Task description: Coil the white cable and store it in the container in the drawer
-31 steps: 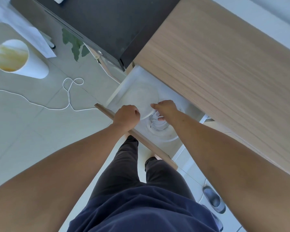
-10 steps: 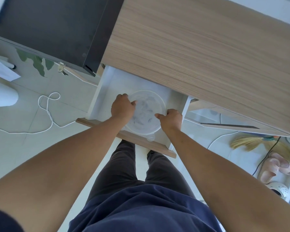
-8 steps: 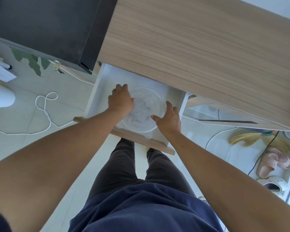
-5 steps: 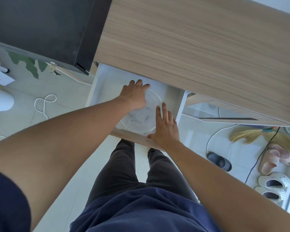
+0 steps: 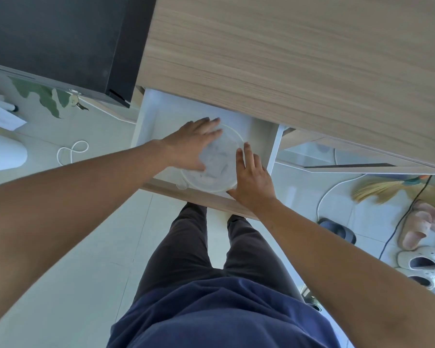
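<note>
One round see-through plastic container (image 5: 215, 164) with its lid on sits in the one open white drawer (image 5: 158, 121), near the drawer's front edge. Something pale shows dimly through the lid; I cannot tell if it is the white cable. Two hands are here. The left hand (image 5: 190, 144) lies flat and wide on the lid. The right hand (image 5: 253, 178) lies flat and wide against the container's right side. Half a second ago the left hand was farther back; now it covers more of the lid. The wooden bench (image 5: 299, 59) hangs over the back of the drawer. There is free room in the drawer's left part.
</note>
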The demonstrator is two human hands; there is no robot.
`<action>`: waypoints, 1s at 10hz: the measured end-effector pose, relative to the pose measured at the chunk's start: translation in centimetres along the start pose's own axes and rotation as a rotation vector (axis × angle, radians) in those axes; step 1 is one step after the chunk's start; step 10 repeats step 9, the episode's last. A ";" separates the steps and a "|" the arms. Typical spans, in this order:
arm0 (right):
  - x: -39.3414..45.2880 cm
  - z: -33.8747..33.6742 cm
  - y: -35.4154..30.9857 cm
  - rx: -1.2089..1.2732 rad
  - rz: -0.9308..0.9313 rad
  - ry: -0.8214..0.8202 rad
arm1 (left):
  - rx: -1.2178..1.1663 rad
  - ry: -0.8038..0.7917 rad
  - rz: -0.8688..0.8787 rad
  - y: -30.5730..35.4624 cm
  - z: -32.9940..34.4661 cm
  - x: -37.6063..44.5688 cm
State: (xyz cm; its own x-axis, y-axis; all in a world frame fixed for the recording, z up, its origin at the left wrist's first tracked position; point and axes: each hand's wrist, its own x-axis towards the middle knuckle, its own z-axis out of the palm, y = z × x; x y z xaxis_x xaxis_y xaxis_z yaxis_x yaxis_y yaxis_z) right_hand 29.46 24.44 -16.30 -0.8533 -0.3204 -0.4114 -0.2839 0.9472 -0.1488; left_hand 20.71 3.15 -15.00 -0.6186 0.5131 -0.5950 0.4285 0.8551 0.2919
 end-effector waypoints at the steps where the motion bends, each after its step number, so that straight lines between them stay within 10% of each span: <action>1: 0.2 -0.2 -0.3 0.001 0.010 -0.006 | 0.277 -0.010 0.112 -1.4 2.8 -2.9; 5: 0.5 -0.3 -0.4 -0.094 0.004 -0.010 | 0.514 0.137 0.093 -1.0 5.1 -3.1; 10: 1.2 -7.9 3.3 0.085 -0.026 0.144 | -0.008 0.313 -0.012 2.0 -2.5 -3.8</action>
